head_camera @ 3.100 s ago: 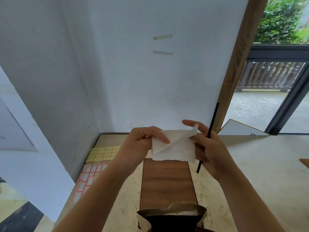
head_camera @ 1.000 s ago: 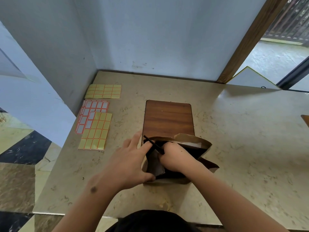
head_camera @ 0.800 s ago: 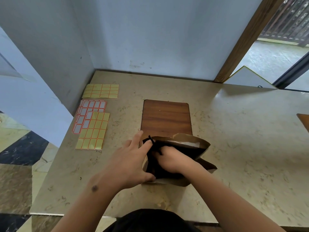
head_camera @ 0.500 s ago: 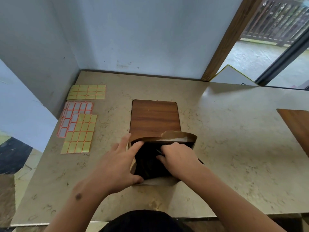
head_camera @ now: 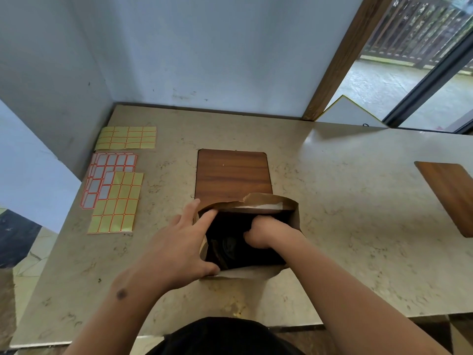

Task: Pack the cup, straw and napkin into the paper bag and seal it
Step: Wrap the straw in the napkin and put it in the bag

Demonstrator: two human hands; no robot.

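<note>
A brown paper bag (head_camera: 266, 202) stands open on the stone counter (head_camera: 332, 226), close to the front edge. My left hand (head_camera: 179, 244) grips the bag's left wall, with the thumb at the near rim and a finger hooked over the far corner. My right hand (head_camera: 266, 233) is reached down into the bag's mouth, fingers curled and hidden in the dark interior. A white strip, perhaps the napkin (head_camera: 258, 206), shows against the far inner wall. The cup and the straw cannot be made out inside.
A wooden board (head_camera: 231, 172) lies flat just behind the bag. Several sheets of yellow and red-bordered label stickers (head_camera: 115, 180) lie at the left. Another wooden board (head_camera: 450, 193) sits at the right edge. White walls close the back and left.
The straw's black end, seen at the bag's left corner a second ago, has gone out of sight. My right hand has sunk deeper into the bag. My left hand keeps its grip.
</note>
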